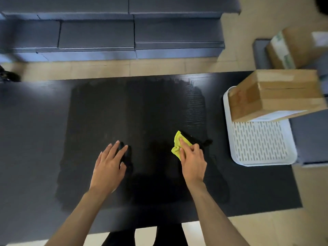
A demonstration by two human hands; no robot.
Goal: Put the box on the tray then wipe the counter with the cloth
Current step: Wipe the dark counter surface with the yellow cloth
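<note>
A brown cardboard box [276, 94] rests on the far half of a white slotted tray [229, 132] at the right end of the black counter [35, 139]. My right hand [192, 159] presses a crumpled yellow cloth [177, 145] onto the counter, right of centre. My left hand [111, 166] lies flat on the counter with its fingers spread, holding nothing. A wide darker, damp-looking patch covers the middle of the counter around both hands.
A second cardboard box [294, 48] sits on a grey surface beyond the tray. Grey cushioned blocks [110, 32] line the far side, across a strip of tan floor. The counter's near edge runs just above my legs.
</note>
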